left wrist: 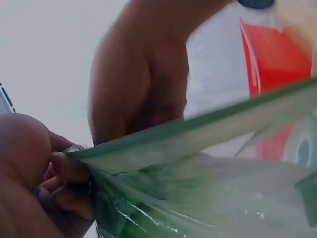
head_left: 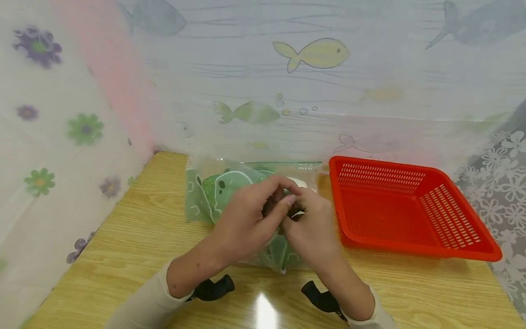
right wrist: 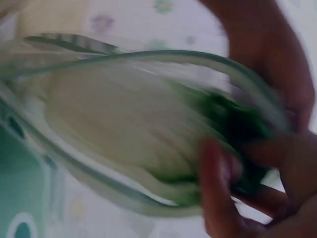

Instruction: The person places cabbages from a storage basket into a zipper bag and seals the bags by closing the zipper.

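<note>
My left hand (head_left: 242, 219) pinches the green zip edge of a clear plastic bag (left wrist: 198, 134) at one end of its mouth. In the right wrist view the mouth gapes, and a bok choy (right wrist: 119, 119) with a broad white stalk and dark green leaves lies inside. My right hand (head_left: 314, 228) reaches in at the same end, its fingers (right wrist: 218, 173) curled at the leaves; that view is blurred. Both hands meet over the bag in the head view and hide much of it. Behind them lies a green-printed zip bag (head_left: 195, 201) with a bumpy green thing (head_left: 209, 188) showing.
To the right stands a red plastic basket (head_left: 382, 210) with slotted walls. The wooden table (head_left: 135, 246) ends at a patterned curtain (head_left: 238, 82) at the back and left. Black straps (head_left: 213, 289) sit below the wrists.
</note>
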`<state>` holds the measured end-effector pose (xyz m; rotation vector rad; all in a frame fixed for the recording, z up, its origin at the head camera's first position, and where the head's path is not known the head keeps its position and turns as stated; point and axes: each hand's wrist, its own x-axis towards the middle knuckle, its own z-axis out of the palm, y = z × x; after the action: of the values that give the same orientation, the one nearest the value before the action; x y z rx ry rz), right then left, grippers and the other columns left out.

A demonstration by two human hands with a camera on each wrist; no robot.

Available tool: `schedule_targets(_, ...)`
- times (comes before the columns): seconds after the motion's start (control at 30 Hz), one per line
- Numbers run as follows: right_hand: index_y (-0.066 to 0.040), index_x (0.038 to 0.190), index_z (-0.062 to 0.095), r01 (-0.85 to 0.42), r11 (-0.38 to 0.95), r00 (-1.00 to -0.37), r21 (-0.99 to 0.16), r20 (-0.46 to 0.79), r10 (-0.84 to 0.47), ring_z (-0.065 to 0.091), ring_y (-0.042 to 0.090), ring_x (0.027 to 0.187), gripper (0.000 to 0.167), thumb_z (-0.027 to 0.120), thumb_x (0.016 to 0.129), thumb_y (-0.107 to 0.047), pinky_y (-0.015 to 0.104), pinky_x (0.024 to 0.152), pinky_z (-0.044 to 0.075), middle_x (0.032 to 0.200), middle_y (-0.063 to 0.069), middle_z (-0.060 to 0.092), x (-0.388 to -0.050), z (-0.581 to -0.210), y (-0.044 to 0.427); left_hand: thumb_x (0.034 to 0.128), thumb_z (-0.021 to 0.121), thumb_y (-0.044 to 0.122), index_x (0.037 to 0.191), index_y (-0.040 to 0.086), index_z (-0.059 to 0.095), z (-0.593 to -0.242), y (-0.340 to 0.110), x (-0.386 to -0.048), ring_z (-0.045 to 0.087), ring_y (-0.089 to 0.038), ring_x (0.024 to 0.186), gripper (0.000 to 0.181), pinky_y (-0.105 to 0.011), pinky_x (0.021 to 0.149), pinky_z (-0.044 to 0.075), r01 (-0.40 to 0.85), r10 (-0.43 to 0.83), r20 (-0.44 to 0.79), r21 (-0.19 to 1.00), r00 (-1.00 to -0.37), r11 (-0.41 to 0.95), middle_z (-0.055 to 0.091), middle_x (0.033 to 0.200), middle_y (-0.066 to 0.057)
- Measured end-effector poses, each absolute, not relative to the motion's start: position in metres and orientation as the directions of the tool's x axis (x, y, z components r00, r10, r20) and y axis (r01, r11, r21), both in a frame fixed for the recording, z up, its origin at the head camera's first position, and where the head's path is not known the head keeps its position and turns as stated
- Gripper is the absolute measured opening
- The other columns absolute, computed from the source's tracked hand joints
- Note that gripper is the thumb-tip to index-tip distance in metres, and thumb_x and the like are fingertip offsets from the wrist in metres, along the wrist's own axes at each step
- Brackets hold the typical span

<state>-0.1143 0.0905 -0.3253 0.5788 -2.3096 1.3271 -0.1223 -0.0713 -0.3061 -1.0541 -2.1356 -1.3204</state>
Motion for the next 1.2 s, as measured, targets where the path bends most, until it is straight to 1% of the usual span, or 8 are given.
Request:
schedule_targets(0.13, -0.006, 0.12, 0.078, -0.397, 0.243, -0.908, -0.885, 0.341, -0.242, 0.077, 0.019, 0.076, 0.028, 0.075, 0.094, 0.005, 0.034, 0.069, 0.065, 0.1, 0.006, 0.076, -0.105, -0.313, 0.098, 0.1073, 0.065, 0.012, 0.114, 0.013, 0.069, -0.301, -0.081, -0.126, 0.036, -0.004, 0.049, 0.008, -0.025, 0.047, 0.032, 0.747, 0.313, 0.678, 0.602, -0.665, 0.282, 0.052, 0.07, 0.011)
schedule_targets(0.23, -0.006, 0.12, 0.078, -0.443, 0.184, -0.884, -0.877, 0.393, -0.254, 0.077, 0.019, 0.079, 0.028, 0.077, 0.094, 0.005, 0.035, 0.073, 0.065, 0.101, 0.006, 0.077, -0.102, -0.313, 0.095, 0.1076, 0.064, 0.012, 0.113, 0.013, 0.069, -0.297, -0.086, -0.127, 0.035, -0.005, 0.046, 0.007, -0.027, 0.046, 0.031, 0.735, 0.291, 0.676, 0.624, -0.678, 0.264, 0.054, 0.071, 0.011)
schedule_targets(0.33, -0.006, 0.097, 0.081, -0.604, 0.211, -0.795, -0.769, 0.561, -0.23, 0.072, 0.013, 0.069, 0.016, 0.078, 0.091, 0.009, 0.029, 0.065, 0.063, 0.089, 0.003, 0.073, -0.104, -0.321, 0.088, 0.1073, 0.064, 0.011, 0.113, 0.012, 0.069, -0.295, -0.087, -0.125, 0.038, -0.004, 0.047, 0.008, -0.026, 0.045, 0.033, 0.74, 0.309, 0.674, 0.634, -0.671, 0.225, 0.055, 0.071, 0.01)
schedule_targets(0.43, -0.008, 0.083, 0.078, -0.726, 0.3, -0.68, -0.619, 0.712, -0.177, 0.062, 0.01, 0.061, 0.021, 0.075, 0.09, 0.011, 0.023, 0.056, 0.057, 0.083, 0.001, 0.067, -0.107, -0.331, 0.081, 0.106, 0.065, 0.008, 0.112, 0.011, 0.069, -0.295, -0.085, -0.122, 0.038, -0.003, 0.048, 0.008, -0.025, 0.045, 0.034, 0.757, 0.323, 0.689, 0.627, -0.649, 0.184, 0.054, 0.071, 0.009)
schedule_targets(0.7, -0.012, 0.056, 0.059, -0.755, 0.543, -0.461, -0.368, 0.886, -0.041, 0.041, 0.014, 0.051, 0.039, 0.076, 0.086, 0.005, 0.021, 0.046, 0.033, 0.065, 0.003, 0.052, -0.113, -0.347, 0.068, 0.1047, 0.065, 0.004, 0.111, 0.008, 0.071, -0.301, -0.072, -0.112, 0.04, -0.001, 0.053, 0.009, -0.02, 0.048, 0.034, 0.785, 0.346, 0.719, 0.613, -0.603, 0.094, 0.05, 0.068, 0.006)
schedule_targets(0.83, -0.013, 0.056, 0.055, -0.756, 0.592, -0.359, -0.279, 0.933, -0.018, 0.037, 0.011, 0.049, 0.043, 0.074, 0.093, -0.003, 0.021, 0.044, 0.028, 0.059, 0.003, 0.046, -0.117, -0.353, 0.065, 0.1044, 0.065, 0.003, 0.11, 0.008, 0.071, -0.304, -0.068, -0.111, 0.038, -0.002, 0.052, 0.01, -0.021, 0.047, 0.031, 0.762, 0.344, 0.704, 0.646, -0.622, 0.056, 0.048, 0.068, 0.005)
schedule_targets(1.0, -0.007, 0.072, 0.065, -0.754, 0.65, -0.253, -0.098, 0.956, -0.15, 0.041, 0.014, 0.049, 0.034, 0.063, 0.106, -0.013, 0.024, 0.042, 0.037, 0.067, 0.005, 0.048, -0.122, -0.36, 0.062, 0.1047, 0.066, 0.005, 0.111, 0.01, 0.071, -0.301, -0.071, -0.111, 0.038, -0.003, 0.049, 0.01, -0.024, 0.046, 0.034, 0.72, 0.334, 0.666, 0.691, -0.666, 0.058, 0.052, 0.07, 0.007)
schedule_targets(1.2, -0.003, 0.071, 0.057, -0.724, 0.688, -0.206, 0.049, 0.936, -0.284, 0.038, 0.013, 0.045, 0.033, 0.053, 0.104, 0.0, 0.023, 0.038, 0.028, 0.063, 0.003, 0.045, -0.123, -0.367, 0.06, 0.1039, 0.066, 0.004, 0.112, 0.013, 0.072, -0.298, -0.073, -0.108, 0.04, -0.002, 0.053, 0.012, -0.023, 0.05, 0.036, 0.749, 0.344, 0.681, 0.653, -0.646, 0.115, 0.052, 0.072, 0.008)
